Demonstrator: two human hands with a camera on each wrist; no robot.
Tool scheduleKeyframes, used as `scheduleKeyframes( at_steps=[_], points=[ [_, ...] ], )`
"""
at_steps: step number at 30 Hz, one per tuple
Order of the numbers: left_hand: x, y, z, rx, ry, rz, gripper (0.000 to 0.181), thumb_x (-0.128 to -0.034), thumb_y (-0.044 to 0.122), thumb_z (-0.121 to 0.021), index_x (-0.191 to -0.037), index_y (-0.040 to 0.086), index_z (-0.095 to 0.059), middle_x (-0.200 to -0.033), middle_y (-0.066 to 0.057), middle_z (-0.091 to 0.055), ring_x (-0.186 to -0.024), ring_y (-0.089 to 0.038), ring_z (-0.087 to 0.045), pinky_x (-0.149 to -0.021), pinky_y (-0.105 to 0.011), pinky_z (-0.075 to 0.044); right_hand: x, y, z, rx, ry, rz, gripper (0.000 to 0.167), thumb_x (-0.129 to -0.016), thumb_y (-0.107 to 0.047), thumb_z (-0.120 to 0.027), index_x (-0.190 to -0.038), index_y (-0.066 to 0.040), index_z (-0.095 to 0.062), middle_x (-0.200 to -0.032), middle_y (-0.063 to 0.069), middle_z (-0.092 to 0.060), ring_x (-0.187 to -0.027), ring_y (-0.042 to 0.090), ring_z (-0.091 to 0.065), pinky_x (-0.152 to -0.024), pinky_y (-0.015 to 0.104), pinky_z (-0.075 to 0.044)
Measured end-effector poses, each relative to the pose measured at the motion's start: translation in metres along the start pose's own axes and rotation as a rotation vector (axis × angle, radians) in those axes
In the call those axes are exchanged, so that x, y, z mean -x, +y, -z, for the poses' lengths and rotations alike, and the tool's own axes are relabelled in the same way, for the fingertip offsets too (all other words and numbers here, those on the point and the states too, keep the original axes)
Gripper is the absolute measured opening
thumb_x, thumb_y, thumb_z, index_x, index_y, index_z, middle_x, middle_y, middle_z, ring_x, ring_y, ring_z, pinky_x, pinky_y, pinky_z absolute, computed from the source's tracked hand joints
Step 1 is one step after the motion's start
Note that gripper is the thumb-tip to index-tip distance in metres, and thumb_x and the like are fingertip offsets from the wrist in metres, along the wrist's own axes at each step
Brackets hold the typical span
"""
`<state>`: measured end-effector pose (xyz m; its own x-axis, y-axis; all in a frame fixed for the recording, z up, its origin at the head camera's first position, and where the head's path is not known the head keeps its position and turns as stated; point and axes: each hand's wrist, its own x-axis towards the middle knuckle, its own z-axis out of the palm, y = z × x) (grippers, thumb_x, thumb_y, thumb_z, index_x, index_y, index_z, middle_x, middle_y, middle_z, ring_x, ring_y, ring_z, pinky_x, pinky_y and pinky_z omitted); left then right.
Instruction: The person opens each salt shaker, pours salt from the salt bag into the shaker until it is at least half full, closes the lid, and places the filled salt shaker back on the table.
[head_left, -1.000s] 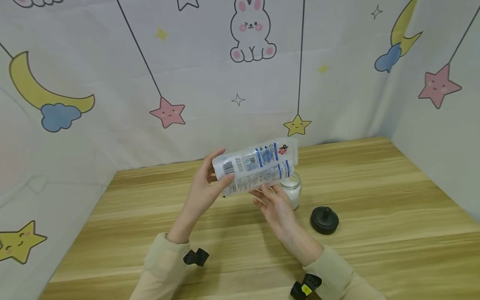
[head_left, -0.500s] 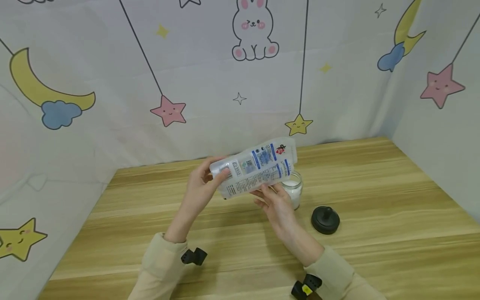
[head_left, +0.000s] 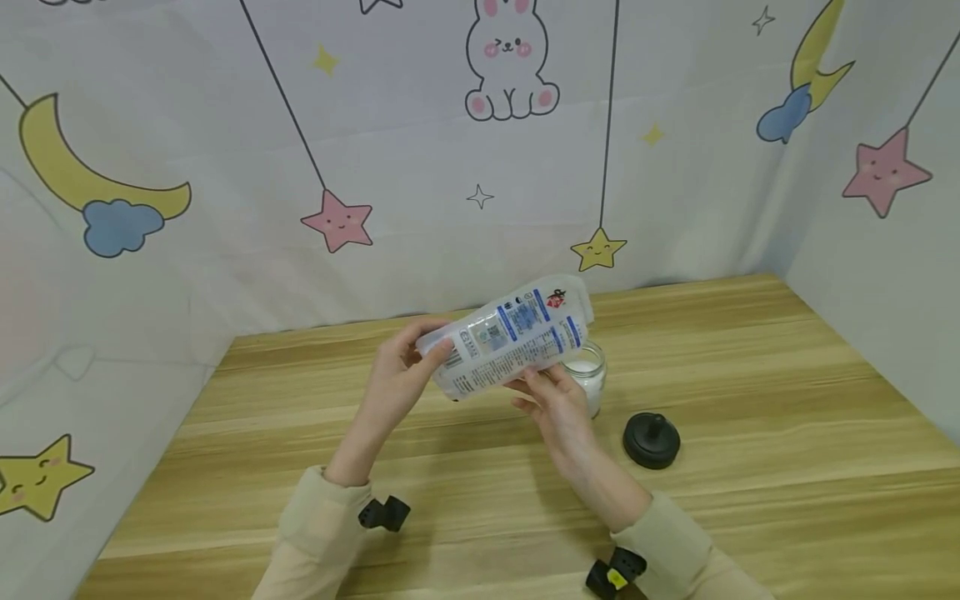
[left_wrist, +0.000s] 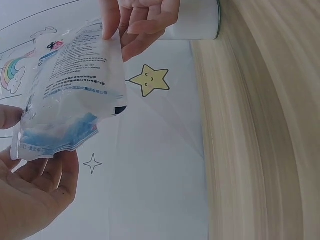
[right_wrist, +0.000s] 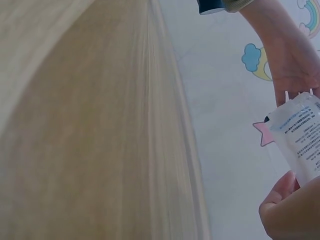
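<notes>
A white plastic pouch [head_left: 510, 337] with blue print and a barcode is held in the air, tilted, its right end higher in the head view. My left hand [head_left: 397, 371] grips its left end, thumb on the printed face and fingers behind. At the pouch's lower edge, my right hand [head_left: 558, 417] pinches it; in the left wrist view the right hand's fingers [left_wrist: 145, 25] are curled at that edge. Just behind the pouch and right hand stands a glass jar [head_left: 592, 379] without a lid, with white contents. The pouch's right end partly covers the jar's mouth.
A round black lid [head_left: 651, 440] with a knob lies on the wooden table [head_left: 750, 375], right of the jar. White cloth [head_left: 420, 150] printed with stars, moons and a rabbit hangs behind the table and at its sides.
The pouch tilts more steeply, its left end lowered slightly along with my left hand. My right hand stays nearly in place. Jar and lid rest where they were.
</notes>
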<state>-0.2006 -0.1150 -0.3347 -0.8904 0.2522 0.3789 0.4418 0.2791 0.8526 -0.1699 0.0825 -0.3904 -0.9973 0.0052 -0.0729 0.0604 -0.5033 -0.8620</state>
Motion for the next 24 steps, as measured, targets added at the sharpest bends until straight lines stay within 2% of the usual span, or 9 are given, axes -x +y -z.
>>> scheduleKeyframes(
  at_steps=[10, 17, 24],
  points=[
    [0.007, -0.008, 0.004, 0.001, -0.001, 0.019, 0.027, -0.0957, 0.012, -0.058, -0.120, 0.001, -0.062, -0.112, -0.019, -0.065, -0.088, -0.007, -0.060, -0.073, -0.023, -0.052, -0.002, 0.000, 0.000, -0.036, -0.021, -0.028, 0.018, -0.098, -0.011, -0.049, -0.103, -0.023, -0.061, -0.095, -0.010, -0.068, -0.098, 0.011, -0.060, -0.090, 0.031, -0.044],
    [0.010, -0.012, 0.006, -0.033, -0.010, 0.012, 0.026, -0.0961, 0.013, -0.057, -0.119, 0.002, -0.062, -0.111, -0.018, -0.066, -0.088, -0.009, -0.060, -0.073, -0.023, -0.050, -0.002, 0.002, 0.000, -0.064, -0.016, -0.044, 0.017, -0.099, -0.011, -0.048, -0.099, -0.022, -0.061, -0.092, -0.010, -0.067, -0.097, 0.012, -0.058, -0.090, 0.031, -0.044],
    [0.013, -0.016, 0.008, -0.051, -0.011, 0.036, 0.026, -0.0952, 0.013, -0.059, -0.118, 0.003, -0.063, -0.108, -0.018, -0.067, -0.089, -0.012, -0.060, -0.073, -0.023, -0.050, -0.002, 0.003, 0.000, -0.078, -0.024, -0.044, 0.018, -0.099, -0.011, -0.049, -0.096, -0.024, -0.062, -0.088, -0.010, -0.067, -0.096, 0.012, -0.058, -0.089, 0.031, -0.044]
  ],
)
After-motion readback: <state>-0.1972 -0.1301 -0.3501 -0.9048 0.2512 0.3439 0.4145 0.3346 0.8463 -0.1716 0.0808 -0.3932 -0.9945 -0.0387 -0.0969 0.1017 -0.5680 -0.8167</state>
